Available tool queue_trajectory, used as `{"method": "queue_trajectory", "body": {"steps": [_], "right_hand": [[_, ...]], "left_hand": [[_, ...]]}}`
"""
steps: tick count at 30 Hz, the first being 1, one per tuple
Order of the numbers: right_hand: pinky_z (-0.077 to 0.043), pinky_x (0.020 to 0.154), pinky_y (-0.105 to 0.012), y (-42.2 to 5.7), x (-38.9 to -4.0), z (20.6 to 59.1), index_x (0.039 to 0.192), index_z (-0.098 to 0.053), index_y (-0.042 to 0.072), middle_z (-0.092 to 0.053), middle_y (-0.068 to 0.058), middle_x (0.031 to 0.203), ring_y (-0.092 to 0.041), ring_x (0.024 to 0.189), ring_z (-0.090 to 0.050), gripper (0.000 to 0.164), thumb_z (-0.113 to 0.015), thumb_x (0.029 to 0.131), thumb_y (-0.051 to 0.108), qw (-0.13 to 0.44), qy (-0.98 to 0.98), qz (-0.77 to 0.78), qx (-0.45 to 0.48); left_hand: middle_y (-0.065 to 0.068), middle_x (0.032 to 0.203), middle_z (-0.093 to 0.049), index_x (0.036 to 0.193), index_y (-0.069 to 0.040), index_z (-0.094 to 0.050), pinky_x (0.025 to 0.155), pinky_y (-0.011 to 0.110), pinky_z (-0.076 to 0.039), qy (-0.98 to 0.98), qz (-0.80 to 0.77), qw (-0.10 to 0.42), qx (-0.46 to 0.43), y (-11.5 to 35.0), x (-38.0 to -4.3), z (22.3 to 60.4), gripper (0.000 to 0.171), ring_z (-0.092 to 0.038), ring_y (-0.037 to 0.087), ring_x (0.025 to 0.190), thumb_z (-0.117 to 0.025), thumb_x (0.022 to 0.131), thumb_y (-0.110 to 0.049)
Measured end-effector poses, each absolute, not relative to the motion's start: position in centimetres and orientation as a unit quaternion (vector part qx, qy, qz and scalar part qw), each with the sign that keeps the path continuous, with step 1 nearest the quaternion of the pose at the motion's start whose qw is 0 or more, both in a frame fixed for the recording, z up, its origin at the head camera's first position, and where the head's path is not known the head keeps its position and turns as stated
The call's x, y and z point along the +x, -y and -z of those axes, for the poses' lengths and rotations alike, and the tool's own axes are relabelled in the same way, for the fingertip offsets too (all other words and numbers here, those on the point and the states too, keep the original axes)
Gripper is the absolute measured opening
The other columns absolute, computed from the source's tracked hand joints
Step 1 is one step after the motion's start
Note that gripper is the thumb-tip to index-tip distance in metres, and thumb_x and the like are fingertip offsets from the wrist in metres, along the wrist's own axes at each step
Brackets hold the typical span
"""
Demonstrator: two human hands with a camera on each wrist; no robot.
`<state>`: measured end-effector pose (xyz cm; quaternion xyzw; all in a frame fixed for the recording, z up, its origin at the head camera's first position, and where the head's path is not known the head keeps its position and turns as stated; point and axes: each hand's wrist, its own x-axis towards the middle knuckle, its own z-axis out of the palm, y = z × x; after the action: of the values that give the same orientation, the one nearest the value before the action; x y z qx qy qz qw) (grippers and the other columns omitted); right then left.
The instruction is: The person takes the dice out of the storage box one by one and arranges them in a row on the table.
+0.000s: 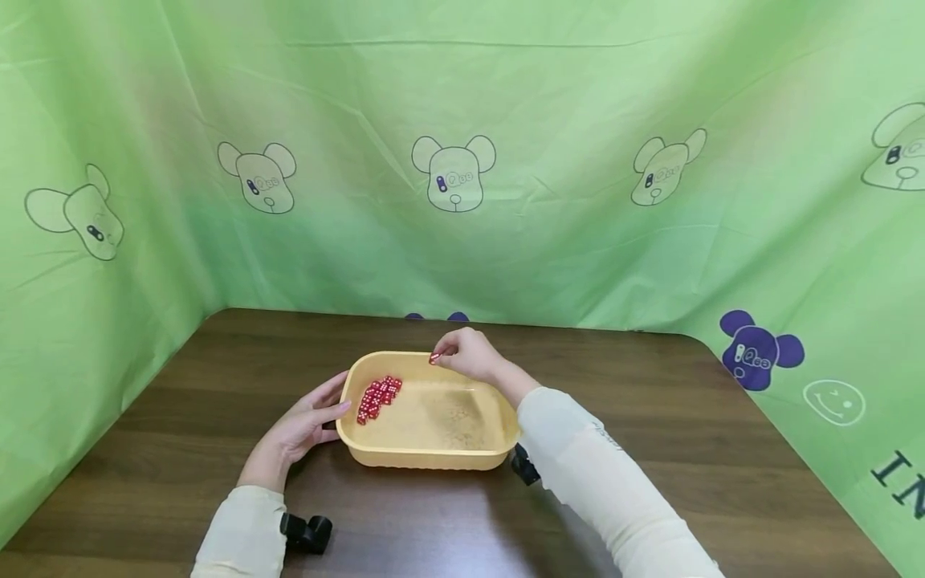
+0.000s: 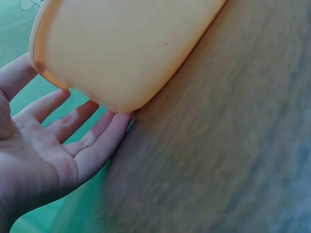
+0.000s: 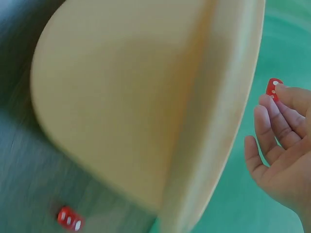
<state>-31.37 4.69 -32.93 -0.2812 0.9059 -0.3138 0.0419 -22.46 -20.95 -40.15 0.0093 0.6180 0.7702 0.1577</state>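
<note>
One thumb and fingertips of the right hand (image 1: 468, 353) pinched a red die (image 3: 272, 91) near the yellow tray (image 1: 426, 460); the left hand (image 1: 303, 421) gripped its left end (clustered dice (image 1: 378, 396) inside), on a brown table (image 1: 405, 522).

The basin (image 1: 433, 460) is plain pale yellow. The dice (image 1: 378, 399) inside it and the raised die (image 3: 272, 91) are red with white pips. The tabletop (image 1: 614, 373) has brown wood grain. Past its far edge, green cloth (image 1: 347, 257) bears dark-outlined animal heads, with a solid purple one by the far right corner. The sleeves (image 1: 242, 530) are off-white.
</note>
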Motion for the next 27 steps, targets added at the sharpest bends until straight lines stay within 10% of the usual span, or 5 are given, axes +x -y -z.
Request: {"method": "queue_trajectory", "body": {"steps": [27], "right_hand": [[-0.043,0.059,-0.026,-17.7,-29.5,32.6,0.080,-0.064,0.001,-0.062,-0.005,0.072,-0.011,0.065,-0.054,0.007,-0.063,0.076,0.007,0.009,-0.909,0.336,-0.246]], "left_hand": [[0.016,0.140,-0.014,0.139,-0.015,-0.018,0.078,0.042,-0.042,-0.623,-0.765,0.164,0.002,20.8,-22.4,40.2,0.062,-0.034,0.034,0.114,-0.050,0.087,-0.008]]}}
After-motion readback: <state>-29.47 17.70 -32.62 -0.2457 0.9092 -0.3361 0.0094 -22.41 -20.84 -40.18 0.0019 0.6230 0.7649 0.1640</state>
